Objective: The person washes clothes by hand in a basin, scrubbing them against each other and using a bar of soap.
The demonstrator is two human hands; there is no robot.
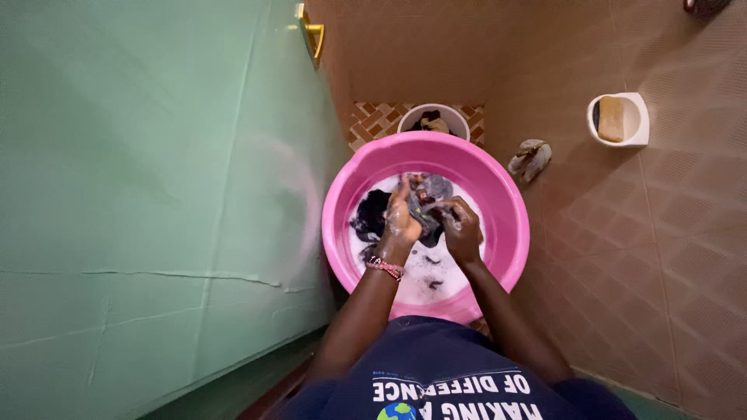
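- The left hand (402, 220), foam-covered, with a beaded bracelet (385, 268) at the wrist, is clenched on a wet grey cloth garment (429, 204).
- The right hand (461, 227) is also closed on this garment, the two hands close together.
- The garment is held just above the sudsy water in a round pink plastic basin (498, 187); darker clothes (371, 215) lie soaking beside it.
- A smaller white bucket (459, 118) stands beyond the basin on the tiled floor (373, 120).
- A white wall-mounted soap holder (636, 120) carries a tan bar.
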